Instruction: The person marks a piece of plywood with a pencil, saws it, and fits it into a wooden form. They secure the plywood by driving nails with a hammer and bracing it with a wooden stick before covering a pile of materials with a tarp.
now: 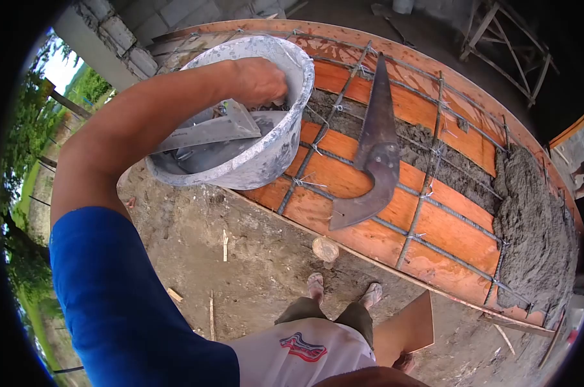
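Observation:
My left hand (261, 80) reaches into a cement-smeared bucket (266, 151), its fingers curled near the inner wall. What they hold, if anything, is hidden. Beside that hand, a metal try square (224, 129) lies in the bucket among other metal things that I cannot make out. At the bottom, my right hand (405, 363) grips a thin brown piece of plywood (413, 327), held low beside my leg. To the right of the bucket, a handsaw (381, 138) with a dark blade rests on the tied steel bars (427, 184).
Orange formwork boards (343, 164) lie under the bars. Wet concrete (530, 226) is heaped at the right end. A round wooden post end (325, 249) stands near my feet. Wood scraps (225, 246) litter the dirt. A wooden trestle (508, 45) stands far right.

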`<act>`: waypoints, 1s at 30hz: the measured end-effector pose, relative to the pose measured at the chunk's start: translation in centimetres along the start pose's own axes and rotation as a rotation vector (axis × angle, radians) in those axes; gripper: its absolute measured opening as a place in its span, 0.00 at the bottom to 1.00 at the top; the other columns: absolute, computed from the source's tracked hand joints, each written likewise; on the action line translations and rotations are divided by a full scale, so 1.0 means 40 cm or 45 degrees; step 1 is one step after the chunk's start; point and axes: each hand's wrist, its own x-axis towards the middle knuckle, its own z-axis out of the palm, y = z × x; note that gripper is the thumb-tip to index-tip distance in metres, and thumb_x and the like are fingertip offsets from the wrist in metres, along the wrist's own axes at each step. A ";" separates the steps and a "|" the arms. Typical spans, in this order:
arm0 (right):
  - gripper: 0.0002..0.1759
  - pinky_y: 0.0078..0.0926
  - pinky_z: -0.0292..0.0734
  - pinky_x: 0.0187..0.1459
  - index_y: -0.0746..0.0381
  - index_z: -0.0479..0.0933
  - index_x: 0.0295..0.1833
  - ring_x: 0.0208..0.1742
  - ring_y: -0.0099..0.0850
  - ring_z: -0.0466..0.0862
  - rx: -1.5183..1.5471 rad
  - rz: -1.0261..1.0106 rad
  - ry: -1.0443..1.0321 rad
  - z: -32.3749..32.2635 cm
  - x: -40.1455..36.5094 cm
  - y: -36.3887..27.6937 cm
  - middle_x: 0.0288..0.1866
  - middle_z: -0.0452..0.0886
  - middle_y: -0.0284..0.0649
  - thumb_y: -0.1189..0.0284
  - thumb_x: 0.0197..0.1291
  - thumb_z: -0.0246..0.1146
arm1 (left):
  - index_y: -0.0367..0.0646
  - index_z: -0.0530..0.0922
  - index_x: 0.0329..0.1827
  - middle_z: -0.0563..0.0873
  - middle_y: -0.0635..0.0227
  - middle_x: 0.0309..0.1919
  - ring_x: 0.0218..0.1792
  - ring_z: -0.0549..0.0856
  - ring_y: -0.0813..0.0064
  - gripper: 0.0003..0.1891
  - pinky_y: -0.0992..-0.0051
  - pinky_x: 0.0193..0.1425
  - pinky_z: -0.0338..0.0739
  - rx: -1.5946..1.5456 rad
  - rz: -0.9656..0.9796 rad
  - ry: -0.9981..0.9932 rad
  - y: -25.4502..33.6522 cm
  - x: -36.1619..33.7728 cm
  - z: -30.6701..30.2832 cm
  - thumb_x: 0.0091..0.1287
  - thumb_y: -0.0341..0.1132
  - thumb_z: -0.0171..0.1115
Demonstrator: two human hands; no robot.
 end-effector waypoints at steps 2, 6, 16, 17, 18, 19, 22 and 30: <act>0.15 0.53 0.73 0.39 0.62 0.79 0.46 0.39 0.59 0.79 0.089 0.071 0.019 0.003 -0.018 0.008 0.37 0.81 0.55 0.63 0.64 0.55 | 0.41 0.83 0.30 0.87 0.54 0.31 0.38 0.87 0.52 0.05 0.58 0.42 0.82 0.069 0.038 -0.010 0.002 0.001 -0.003 0.56 0.29 0.59; 0.18 0.51 0.73 0.39 0.62 0.81 0.47 0.39 0.58 0.81 0.076 0.175 0.062 0.005 -0.050 0.028 0.37 0.82 0.57 0.60 0.65 0.54 | 0.42 0.81 0.36 0.86 0.55 0.33 0.38 0.86 0.52 0.06 0.57 0.41 0.82 0.164 0.056 0.000 0.020 -0.012 -0.009 0.57 0.28 0.57; 0.12 0.50 0.75 0.44 0.61 0.74 0.43 0.46 0.54 0.80 -0.146 0.472 0.174 -0.140 -0.166 -0.038 0.43 0.80 0.52 0.62 0.66 0.55 | 0.34 0.72 0.36 0.76 0.42 0.39 0.41 0.78 0.41 0.03 0.50 0.42 0.72 -0.273 -0.296 0.299 -0.130 -0.148 -0.006 0.61 0.22 0.52; 0.13 0.49 0.75 0.44 0.61 0.74 0.43 0.46 0.54 0.80 -0.151 0.501 0.187 -0.149 -0.179 -0.031 0.43 0.80 0.51 0.62 0.66 0.55 | 0.35 0.74 0.46 0.78 0.43 0.45 0.50 0.78 0.43 0.09 0.52 0.49 0.73 -0.463 -0.393 0.266 -0.160 -0.159 0.006 0.65 0.27 0.56; 0.13 0.49 0.75 0.44 0.61 0.74 0.43 0.46 0.53 0.80 -0.158 0.483 0.184 -0.157 -0.179 -0.023 0.42 0.80 0.51 0.61 0.66 0.55 | 0.35 0.73 0.48 0.78 0.45 0.46 0.50 0.78 0.45 0.10 0.53 0.50 0.73 -0.561 -0.459 0.257 -0.164 -0.187 0.011 0.65 0.28 0.55; 0.13 0.49 0.75 0.44 0.61 0.74 0.42 0.46 0.53 0.80 -0.157 0.457 0.211 -0.160 -0.185 -0.010 0.42 0.80 0.51 0.61 0.66 0.55 | 0.35 0.73 0.49 0.77 0.46 0.47 0.51 0.78 0.46 0.11 0.54 0.50 0.73 -0.583 -0.524 0.276 -0.150 -0.205 0.005 0.66 0.30 0.55; 0.14 0.49 0.75 0.43 0.61 0.74 0.41 0.45 0.53 0.80 -0.173 0.323 0.212 -0.174 -0.170 0.062 0.41 0.80 0.51 0.61 0.67 0.55 | 0.37 0.71 0.53 0.76 0.50 0.51 0.52 0.78 0.51 0.15 0.57 0.51 0.74 -0.581 -0.739 0.433 -0.085 -0.259 -0.027 0.67 0.35 0.54; 0.12 0.48 0.77 0.40 0.60 0.74 0.42 0.43 0.51 0.82 -0.096 0.160 0.227 -0.243 -0.055 0.234 0.41 0.81 0.49 0.62 0.66 0.56 | 0.40 0.66 0.63 0.74 0.59 0.62 0.57 0.78 0.65 0.25 0.64 0.55 0.75 -0.645 -1.275 1.746 0.289 -0.381 -0.322 0.71 0.50 0.50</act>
